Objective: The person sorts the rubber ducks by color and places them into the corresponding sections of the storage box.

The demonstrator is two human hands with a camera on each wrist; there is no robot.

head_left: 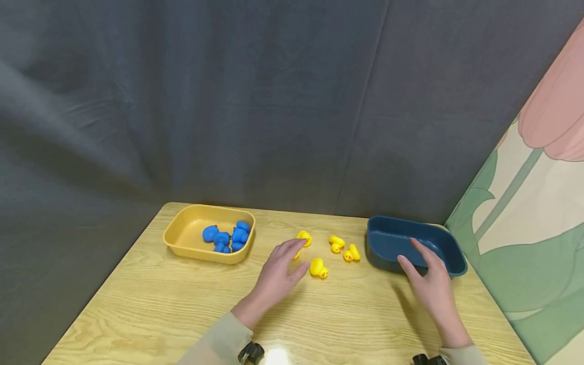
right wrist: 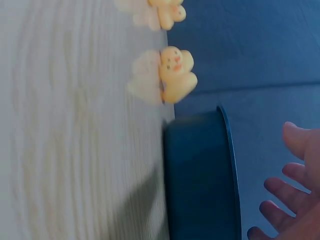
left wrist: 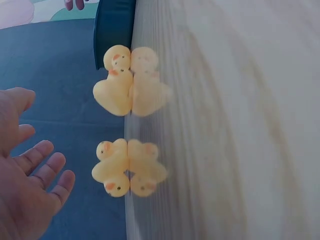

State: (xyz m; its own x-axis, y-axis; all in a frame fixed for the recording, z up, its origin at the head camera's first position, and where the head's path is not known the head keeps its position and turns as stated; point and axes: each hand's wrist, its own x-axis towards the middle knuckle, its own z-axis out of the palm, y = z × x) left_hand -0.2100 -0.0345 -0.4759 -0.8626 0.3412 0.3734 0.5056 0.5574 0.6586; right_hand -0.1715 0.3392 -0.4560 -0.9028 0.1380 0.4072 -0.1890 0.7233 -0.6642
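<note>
Just past the left hand, fingers spread and relaxed, gripping nothing: four yellow ducks, nearest one beside the thumb, another at the fingertips. Off to the right, right hand loose and empty over the blue tray's near rim. Ducks between both hands, closer to the left.

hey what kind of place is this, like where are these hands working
Probably a staged tabletop set, not a lived-in room: a small wooden table backed by a dark grey cloth backdrop, with a yellow tray of blue toys, a dark blue tray and loose yellow ducks.
</note>
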